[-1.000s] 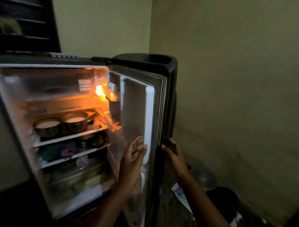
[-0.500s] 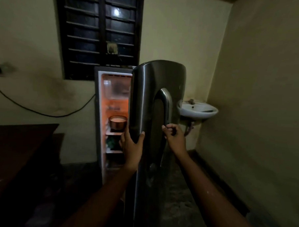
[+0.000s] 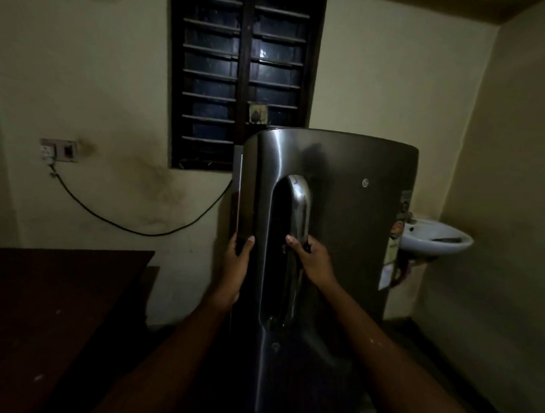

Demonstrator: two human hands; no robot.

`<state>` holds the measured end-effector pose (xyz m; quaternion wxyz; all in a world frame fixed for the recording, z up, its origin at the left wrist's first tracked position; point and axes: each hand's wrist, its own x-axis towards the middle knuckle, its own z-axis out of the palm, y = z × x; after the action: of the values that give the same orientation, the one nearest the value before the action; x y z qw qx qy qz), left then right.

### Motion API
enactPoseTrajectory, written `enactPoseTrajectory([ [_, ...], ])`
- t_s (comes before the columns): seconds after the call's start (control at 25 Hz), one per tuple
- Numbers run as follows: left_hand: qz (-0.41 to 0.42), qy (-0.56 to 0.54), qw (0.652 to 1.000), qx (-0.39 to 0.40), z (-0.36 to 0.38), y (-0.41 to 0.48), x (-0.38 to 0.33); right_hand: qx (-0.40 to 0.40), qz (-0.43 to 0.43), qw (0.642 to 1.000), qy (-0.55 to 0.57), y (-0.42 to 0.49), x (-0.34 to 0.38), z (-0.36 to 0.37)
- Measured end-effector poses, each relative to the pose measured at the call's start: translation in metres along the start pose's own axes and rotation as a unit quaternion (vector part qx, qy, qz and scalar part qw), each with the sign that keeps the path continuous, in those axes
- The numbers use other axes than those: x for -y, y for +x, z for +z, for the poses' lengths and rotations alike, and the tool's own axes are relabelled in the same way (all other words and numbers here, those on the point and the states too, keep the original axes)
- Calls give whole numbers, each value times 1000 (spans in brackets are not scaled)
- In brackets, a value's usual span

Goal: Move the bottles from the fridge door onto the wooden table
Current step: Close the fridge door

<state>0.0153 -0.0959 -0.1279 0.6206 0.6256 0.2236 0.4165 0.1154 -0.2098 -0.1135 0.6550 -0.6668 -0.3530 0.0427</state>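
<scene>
The dark steel fridge door (image 3: 352,209) fills the middle of the head view and is swung almost shut, so the inside and any bottles are hidden. My right hand (image 3: 311,259) is wrapped around the lower part of the curved door handle (image 3: 299,213). My left hand (image 3: 237,258) grips the door's left edge, fingers curled over it. The dark wooden table (image 3: 51,306) stands at the lower left; no bottles show on the part in view.
A barred window (image 3: 242,77) is behind the fridge. A wall socket (image 3: 59,150) with a black cable (image 3: 132,230) sits at the left. A white wash basin (image 3: 435,240) hangs to the right of the fridge. The room is dim.
The fridge door has swung from wide open to nearly closed, hiding the lit shelves. My left hand shifted from the door's inner face to its outer left edge; my right hand stays on the handle.
</scene>
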Motion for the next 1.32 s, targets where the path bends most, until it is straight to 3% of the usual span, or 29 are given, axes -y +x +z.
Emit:
enactPoseTrajectory([
  [0.12,-24,-15,1000,-1,-10,49,8,4,17,1000,19,35,-14,34],
  [0.44,26,-38,999,-19,-32,147,36,-43,36,998,-17,107,-33,102],
  [0.72,0,-61,997,38,-19,193,42,-62,38,997,29,135,-36,122],
  [0.92,-7,-60,997,43,-21,187,34,-89,44,995,22,136,-40,127],
  [1.32,-31,-8,999,4,-43,95,0,-27,142,989,22,64,3,96],
])
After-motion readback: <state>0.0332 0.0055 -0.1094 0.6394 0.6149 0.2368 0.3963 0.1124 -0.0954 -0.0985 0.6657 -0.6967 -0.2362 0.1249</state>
